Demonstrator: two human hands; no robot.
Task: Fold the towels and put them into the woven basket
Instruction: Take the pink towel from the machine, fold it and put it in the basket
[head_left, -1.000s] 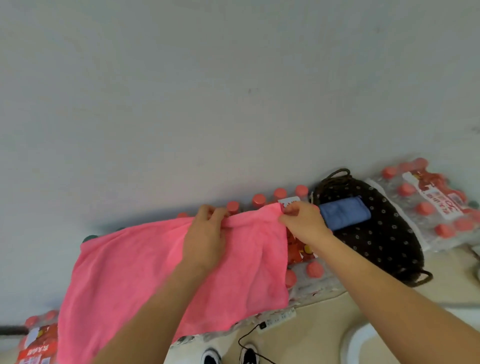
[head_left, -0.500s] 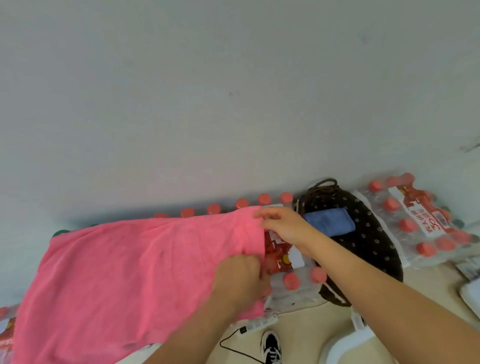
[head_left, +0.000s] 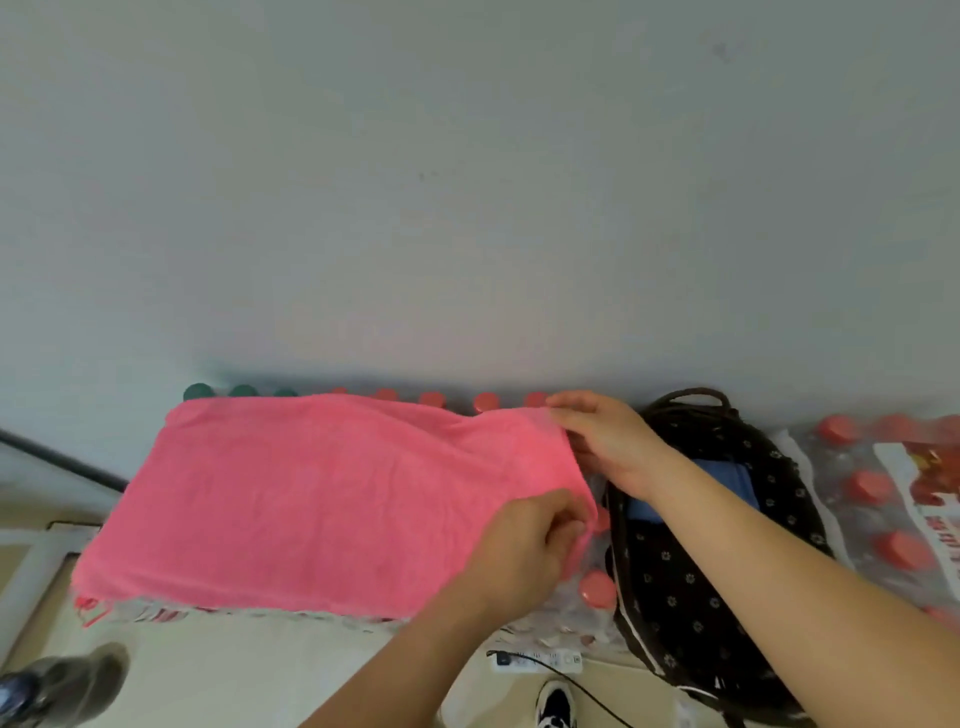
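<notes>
A pink towel (head_left: 322, 499) lies spread flat over packs of bottled water against the wall. My left hand (head_left: 524, 545) pinches its near right corner. My right hand (head_left: 608, 441) holds the far right corner with fingers on the cloth's edge. Right of the towel stands the dark woven basket (head_left: 691, 582) with a dotted lining and a rope handle. A folded blue towel (head_left: 727, 483) lies inside it, partly hidden behind my right forearm.
Shrink-wrapped bottle packs with red caps (head_left: 883, 519) sit right of the basket, and green caps (head_left: 241, 391) show behind the towel's left end. A power strip with a black cable (head_left: 540, 662) lies on the floor, near a shoe (head_left: 556, 706). Another person's shoe (head_left: 57, 680) is at lower left.
The towel went from hanging and draped to lying flat across the bottle packs. My left hand moved from the top edge down to the near right corner. My right hand stayed at the far corner.
</notes>
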